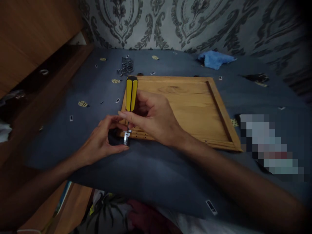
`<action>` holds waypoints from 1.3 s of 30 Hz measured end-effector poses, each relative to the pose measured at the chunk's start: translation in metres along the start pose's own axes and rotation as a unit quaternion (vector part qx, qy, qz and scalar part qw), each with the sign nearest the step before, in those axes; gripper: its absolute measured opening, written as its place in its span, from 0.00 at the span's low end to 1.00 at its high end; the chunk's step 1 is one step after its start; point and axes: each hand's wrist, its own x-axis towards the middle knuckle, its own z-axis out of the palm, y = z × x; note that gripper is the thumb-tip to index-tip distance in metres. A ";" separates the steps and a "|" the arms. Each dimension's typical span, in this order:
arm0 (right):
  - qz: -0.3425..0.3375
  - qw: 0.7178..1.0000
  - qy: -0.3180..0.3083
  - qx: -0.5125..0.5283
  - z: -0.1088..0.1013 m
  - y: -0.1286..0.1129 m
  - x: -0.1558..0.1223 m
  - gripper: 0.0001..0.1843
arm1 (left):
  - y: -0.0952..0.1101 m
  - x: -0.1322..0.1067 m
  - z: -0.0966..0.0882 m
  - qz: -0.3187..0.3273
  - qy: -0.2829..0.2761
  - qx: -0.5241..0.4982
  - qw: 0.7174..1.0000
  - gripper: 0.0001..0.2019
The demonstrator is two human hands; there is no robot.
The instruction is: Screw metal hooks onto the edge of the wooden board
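A screwdriver (132, 94) with a yellow and black handle stands nearly upright over the near left corner of a wooden door panel (190, 107). My right hand (158, 118) is closed round its lower part, fingers near the shaft. Below the shaft a small shiny metal hinge (126, 137) sits at the panel's near edge. My left hand (103, 138) steadies this hinge, index finger at its top and thumb at its lower end. Several small dark holes dot the panel's near rail. The screwdriver's tip is too small to make out against the hinge.
The panel lies on a dark blue patterned cloth (146, 182). Beyond it are a pile of metal pieces (126, 66) and a blue rag (215, 59). At right lie a dark object (257, 78) and a blurred-out item (270, 143). Wooden furniture (36, 35) borders the left.
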 end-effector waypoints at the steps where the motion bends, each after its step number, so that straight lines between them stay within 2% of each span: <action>1: 0.003 1.000 0.005 -0.001 0.001 0.001 0.000 0.09 | 0.001 0.000 0.000 0.000 -0.002 0.002 1.000 0.33; 10: 0.004 1.000 0.007 -0.010 0.005 0.007 0.000 0.10 | 0.004 0.002 -0.002 -0.002 -0.012 0.016 1.000 0.31; 16: 0.012 1.000 0.002 0.003 0.005 0.006 -0.001 0.15 | 0.003 0.002 -0.001 0.005 -0.009 0.013 1.000 0.31; 19: 0.038 0.998 -0.028 0.045 0.001 0.004 0.001 0.14 | 0.004 0.003 -0.001 0.006 -0.012 0.008 1.000 0.31; 23: 0.073 0.986 -0.107 0.102 -0.010 0.003 0.006 0.11 | 0.005 0.003 -0.002 0.007 -0.016 -0.010 1.000 0.31; 26: 0.084 0.981 -0.136 0.110 -0.016 0.003 0.009 0.09 | 0.004 0.002 -0.002 0.000 -0.019 -0.010 1.000 0.31; 33: 0.089 0.982 -0.112 0.122 -0.008 0.000 0.006 0.15 | 0.004 0.003 -0.001 0.013 -0.011 -0.007 1.000 0.29; 39: 0.077 0.991 -0.035 0.105 0.006 0.003 -0.001 0.24 | 0.007 0.003 -0.002 0.013 -0.011 -0.001 1.000 0.27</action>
